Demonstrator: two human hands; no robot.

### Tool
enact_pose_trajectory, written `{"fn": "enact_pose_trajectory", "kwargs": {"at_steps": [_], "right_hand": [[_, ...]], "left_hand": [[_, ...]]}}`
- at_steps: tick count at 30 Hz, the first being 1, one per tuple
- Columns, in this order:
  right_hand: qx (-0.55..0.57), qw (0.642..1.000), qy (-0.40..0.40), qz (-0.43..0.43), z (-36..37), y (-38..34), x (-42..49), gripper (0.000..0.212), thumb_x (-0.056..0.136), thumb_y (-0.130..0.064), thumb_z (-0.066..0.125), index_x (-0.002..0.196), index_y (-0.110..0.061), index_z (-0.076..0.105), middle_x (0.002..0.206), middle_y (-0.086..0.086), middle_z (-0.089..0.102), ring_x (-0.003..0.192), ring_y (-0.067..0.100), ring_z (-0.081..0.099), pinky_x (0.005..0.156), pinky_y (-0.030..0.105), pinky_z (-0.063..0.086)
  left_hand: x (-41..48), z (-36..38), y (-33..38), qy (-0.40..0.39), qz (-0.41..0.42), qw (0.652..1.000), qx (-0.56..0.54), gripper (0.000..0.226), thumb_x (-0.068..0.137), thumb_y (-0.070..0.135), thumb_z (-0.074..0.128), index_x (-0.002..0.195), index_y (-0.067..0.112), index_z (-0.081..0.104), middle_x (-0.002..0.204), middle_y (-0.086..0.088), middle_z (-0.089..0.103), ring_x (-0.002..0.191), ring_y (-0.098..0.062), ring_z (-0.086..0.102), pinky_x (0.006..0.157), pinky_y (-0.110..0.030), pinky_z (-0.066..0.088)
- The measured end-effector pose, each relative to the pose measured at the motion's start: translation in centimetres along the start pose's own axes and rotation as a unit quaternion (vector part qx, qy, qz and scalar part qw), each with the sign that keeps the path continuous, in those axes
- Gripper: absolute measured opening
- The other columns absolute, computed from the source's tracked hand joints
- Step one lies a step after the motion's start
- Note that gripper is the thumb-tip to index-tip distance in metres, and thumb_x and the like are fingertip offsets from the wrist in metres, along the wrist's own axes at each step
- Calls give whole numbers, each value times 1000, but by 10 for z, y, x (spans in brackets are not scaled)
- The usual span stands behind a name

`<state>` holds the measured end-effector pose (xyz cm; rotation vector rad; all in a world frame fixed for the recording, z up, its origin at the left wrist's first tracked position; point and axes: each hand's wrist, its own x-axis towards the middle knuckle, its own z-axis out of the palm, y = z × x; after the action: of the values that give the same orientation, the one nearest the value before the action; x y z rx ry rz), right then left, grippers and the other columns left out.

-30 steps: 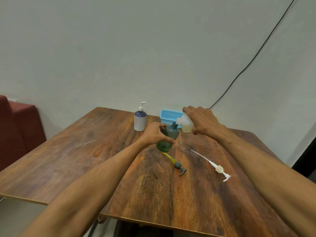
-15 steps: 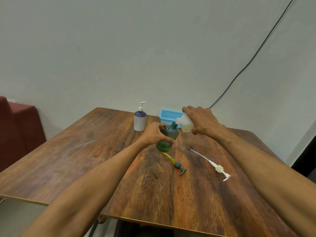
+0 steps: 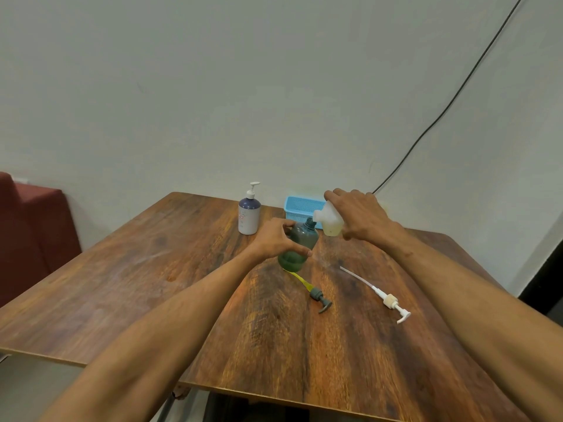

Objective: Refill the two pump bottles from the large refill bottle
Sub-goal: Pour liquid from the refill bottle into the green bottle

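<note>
My left hand (image 3: 275, 239) grips a dark green translucent bottle (image 3: 298, 246) that stands, tilted slightly right, on the wooden table (image 3: 122, 284); green liquid fills its lower part. My right hand (image 3: 359, 216) holds a whitish translucent bottle (image 3: 329, 219) tipped on its side, its open neck right beside the green bottle's mouth. A grey-green pump head with a yellow tube (image 3: 315, 293) lies just in front of the green bottle. A white pump head with a long tube (image 3: 380, 293) lies to its right. A third bottle, white with a dark blue top and its pump fitted (image 3: 249, 213), stands behind at the left.
A light blue plastic basket (image 3: 300, 207) sits at the table's far edge, behind the bottles. A black cable (image 3: 457, 95) runs down the wall at the right. A dark red seat (image 3: 30, 226) is off the table's left side.
</note>
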<state>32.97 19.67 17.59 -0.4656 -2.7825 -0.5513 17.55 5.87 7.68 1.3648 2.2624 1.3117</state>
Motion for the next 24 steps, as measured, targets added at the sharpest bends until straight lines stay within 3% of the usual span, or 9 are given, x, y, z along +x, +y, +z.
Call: {"fn": "enact_pose_trajectory", "kwargs": {"at_steps": [24], "right_hand": [[3, 1000, -6, 4, -4, -2, -2, 77, 65, -24, 89, 126, -24, 42, 113, 0, 59, 87, 17, 45, 87, 48, 51]], "left_hand": [[-1, -4, 7, 5, 12, 1000, 4, 69, 59, 42, 94, 118, 17, 69, 109, 3, 71, 102, -14, 65, 88, -33, 58]]}}
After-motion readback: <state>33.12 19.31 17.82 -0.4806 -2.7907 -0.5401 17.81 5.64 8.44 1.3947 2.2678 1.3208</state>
